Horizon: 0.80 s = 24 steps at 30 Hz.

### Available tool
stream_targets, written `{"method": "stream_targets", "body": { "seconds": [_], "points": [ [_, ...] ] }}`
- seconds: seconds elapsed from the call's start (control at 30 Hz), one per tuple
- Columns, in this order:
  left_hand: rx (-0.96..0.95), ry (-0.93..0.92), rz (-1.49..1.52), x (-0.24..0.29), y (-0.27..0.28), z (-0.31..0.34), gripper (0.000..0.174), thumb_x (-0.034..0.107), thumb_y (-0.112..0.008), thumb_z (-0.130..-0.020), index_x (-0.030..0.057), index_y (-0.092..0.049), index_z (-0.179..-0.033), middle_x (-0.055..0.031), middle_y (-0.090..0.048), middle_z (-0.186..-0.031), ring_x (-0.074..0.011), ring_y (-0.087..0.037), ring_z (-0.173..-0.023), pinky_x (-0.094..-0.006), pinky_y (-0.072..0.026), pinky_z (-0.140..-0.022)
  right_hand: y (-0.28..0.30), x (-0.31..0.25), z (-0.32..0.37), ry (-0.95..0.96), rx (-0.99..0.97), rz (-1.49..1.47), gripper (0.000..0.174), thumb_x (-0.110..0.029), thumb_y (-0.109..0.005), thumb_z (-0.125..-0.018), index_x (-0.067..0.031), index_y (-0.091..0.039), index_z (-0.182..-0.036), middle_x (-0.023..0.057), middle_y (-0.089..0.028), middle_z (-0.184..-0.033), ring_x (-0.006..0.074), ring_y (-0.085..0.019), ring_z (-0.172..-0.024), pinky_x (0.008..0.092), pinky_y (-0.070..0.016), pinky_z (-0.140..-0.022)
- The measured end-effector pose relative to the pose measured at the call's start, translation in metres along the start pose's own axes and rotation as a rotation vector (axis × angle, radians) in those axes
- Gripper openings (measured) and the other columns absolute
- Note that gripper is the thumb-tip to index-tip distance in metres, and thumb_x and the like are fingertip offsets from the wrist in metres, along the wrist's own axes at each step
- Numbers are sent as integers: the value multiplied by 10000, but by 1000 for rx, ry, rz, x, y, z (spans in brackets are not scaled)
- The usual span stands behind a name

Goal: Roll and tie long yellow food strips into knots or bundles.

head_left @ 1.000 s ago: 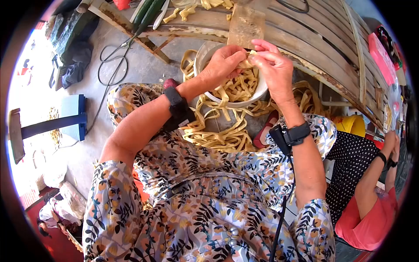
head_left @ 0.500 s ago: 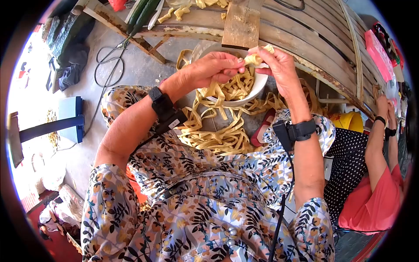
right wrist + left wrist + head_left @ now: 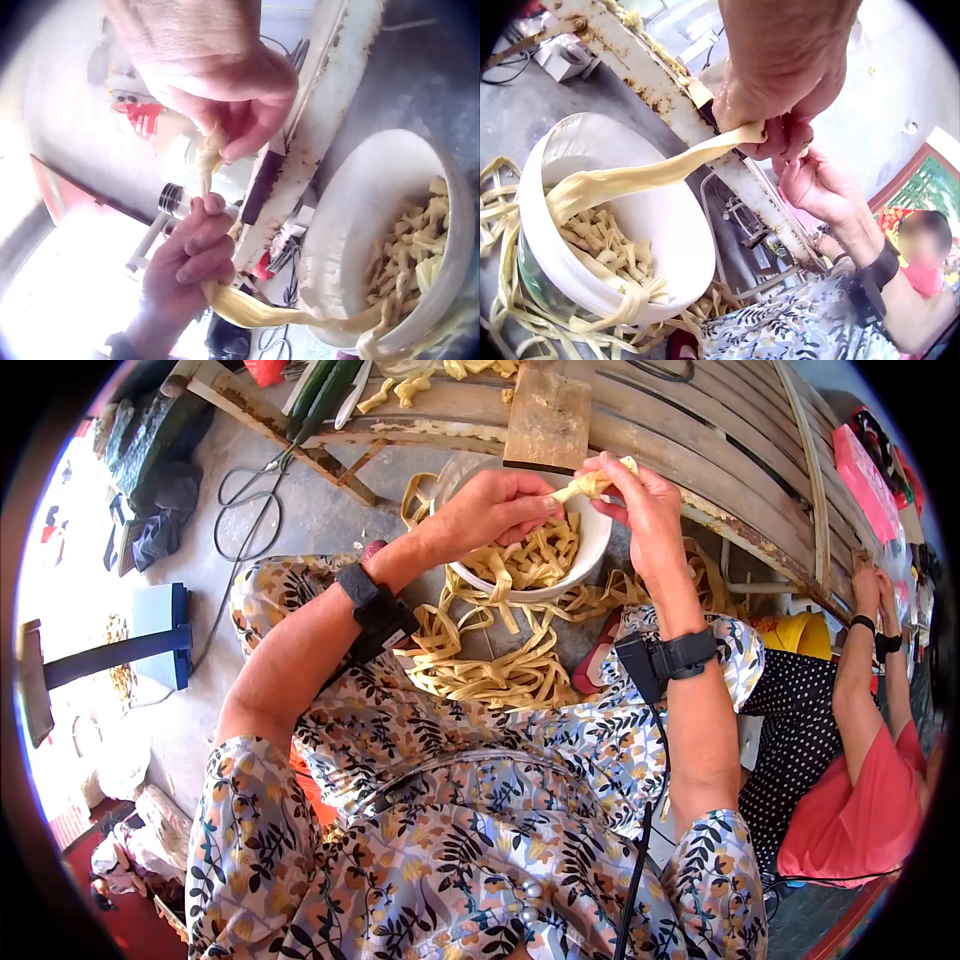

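Note:
A long, flat, pale yellow strip [image 3: 641, 180] rises from the white bucket [image 3: 601, 550] into my left hand [image 3: 490, 515]. My left thumb and fingers pinch it, with the other fingers curled round it. Between the hands a short length runs up to a bunched, knot-like end [image 3: 211, 154]. My right hand [image 3: 648, 515] pinches that end between thumb and fingertips, just above the bucket's far right rim. Short pale yellow pieces [image 3: 604, 240] lie inside the bucket, partly hidden by the left hand in the head view.
More long strips [image 3: 490, 670] lie in a tangle on the floor between the feet. Beyond the bucket stands a slatted bench [image 3: 690, 455] with a wooden board [image 3: 548, 420] and cucumbers [image 3: 325, 400]. Another person [image 3: 850, 800] sits at the right.
Both hands were close together over the bucket. They have since drawn apart, and the bunched end has come into view, pulled between them. The right hand has moved slightly right.

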<state>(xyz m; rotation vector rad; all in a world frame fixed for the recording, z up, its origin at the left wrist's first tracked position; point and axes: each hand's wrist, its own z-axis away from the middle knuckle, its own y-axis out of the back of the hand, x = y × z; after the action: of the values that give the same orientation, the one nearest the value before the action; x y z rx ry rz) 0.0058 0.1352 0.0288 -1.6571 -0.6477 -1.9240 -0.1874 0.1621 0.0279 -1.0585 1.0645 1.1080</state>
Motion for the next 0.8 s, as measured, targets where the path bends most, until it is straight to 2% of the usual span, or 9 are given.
{"method": "stream_targets", "body": {
  "seconds": [0.07, 0.17, 0.2, 0.3, 0.33, 0.4, 0.5, 0.6, 0.8],
  "points": [
    [6, 22, 62, -5, 1, 0, 221, 209, -483, -896, 11, -582, -894, 52, -433, -614, -22, -365, -508, -176, -298, -452, -8, -9, 6, -37, -64, -42, 247, -271, -618, -792, -54, -639, -909, 18, -636, -802, 50, -564, -685, 166, -462, -544],
    [2, 52, 109, -5, 3, 0, 211, 190, -484, -894, 5, -584, -913, 46, -453, -630, -23, -378, -518, -177, -305, -454, -10, -1, 7, -69, -190, 45, 239, -228, -647, -774, -52, -623, -934, 9, -620, -757, 33, -551, -651, 149, -468, -512],
    [-3, 62, 121, -5, 2, 0, 209, 188, -484, -894, 6, -584, -919, 46, -457, -638, -21, -381, -525, -175, -305, -455, -13, 3, 6, -82, -193, 57, 194, -157, -677, -744, -46, -620, -892, 4, -600, -704, 30, -539, -601, 148, -430, -465],
    [-19, 124, 261, -5, 3, 0, 204, 188, -485, -893, 13, -587, -919, 47, -467, -666, -19, -395, -556, -168, -305, -458, -15, 14, 3, -21, -194, -103, 161, -116, -678, -734, -34, -611, -855, 20, -596, -689, 35, -520, -548, 144, -370, -424],
    [-30, 119, 277, -6, 4, -1, 203, 188, -484, -894, 15, -587, -917, 49, -466, -670, -16, -390, -559, -164, -299, -457, -18, 9, 7, -44, -148, -135, 134, -92, -669, -733, -22, -602, -825, 14, -568, -645, 30, -480, -502, 151, -317, -398],
    [-54, 112, 310, -7, 9, 0, 202, 189, -482, -895, 18, -588, -914, 52, -462, -676, -12, -380, -566, -155, -288, -453, -14, 8, 4, -59, -115, -160, 130, -84, -662, -736, -15, -601, -828, 7, -544, -626, 25, -446, -475, 155, -310, -389],
    [-74, 153, 353, -7, 12, 1, 208, 213, -472, -901, 23, -557, -898, 72, -380, -614, -4, -282, -488, -144, -217, -414, -9, 5, 5, -123, -109, -212, 125, -80, -649, -746, -9, -599, -835, -3, -509, -602, 20, -403, -445, 161, -290, -376],
    [-148, 179, 450, -9, 16, 1, 200, 206, -471, -900, 19, -543, -901, 74, -363, -597, 1, -264, -465, -140, -197, -399, -7, 3, 5, -170, -155, -233, 127, -91, -640, -758, -9, -594, -844, -8, -495, -596, 20, -379, -429, 160, -274, -370],
    [-196, 188, 434, -9, 25, 0, 209, 212, -458, -907, 18, -534, -892, 74, -347, -576, 2, -244, -438, -144, -191, -386, -9, 2, 5, -153, -226, -184, 180, -167, -609, -807, -14, -591, -899, -19, -479, -594, 11, -359, -433, 150, -268, -378]
  ]
}}
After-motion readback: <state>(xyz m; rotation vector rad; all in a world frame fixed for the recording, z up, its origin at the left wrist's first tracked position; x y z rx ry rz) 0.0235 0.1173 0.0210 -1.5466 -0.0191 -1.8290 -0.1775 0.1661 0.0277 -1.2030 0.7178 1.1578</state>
